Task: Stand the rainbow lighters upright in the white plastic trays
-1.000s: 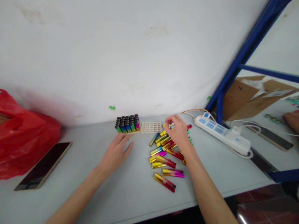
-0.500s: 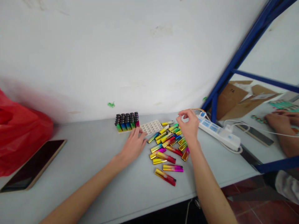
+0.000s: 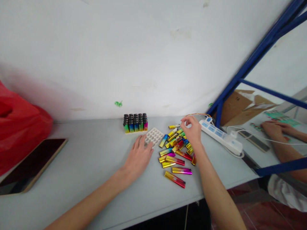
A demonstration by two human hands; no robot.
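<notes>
My left hand (image 3: 139, 155) has its fingers and thumb around the near left corner of a white tray (image 3: 154, 136) with rows of round-edged slots, which lies on the table. My right hand (image 3: 192, 131) is at the far right side of a loose pile of lighters (image 3: 177, 145), thumb and fingers closed in a pinch. Whatever it may hold is too small to make out. The lighters are shiny gold blended with red, magenta, green or blue. Behind the tray, several rows of black-topped lighters (image 3: 136, 124) stand upright in another white tray (image 3: 129, 132).
A white power strip (image 3: 222, 138) with cables lies to the right. Beyond the blue metal frame (image 3: 219, 111) are a cardboard box (image 3: 240, 105) and another person's hands (image 3: 273, 127). At the left are a phone-like dark tablet (image 3: 33, 163) and a red bag (image 3: 24, 127).
My left hand has drawn the white tray a little toward me, turning it and parting it from the upright lighters. My right hand stays pinched at the pile. The view has shifted slightly.
</notes>
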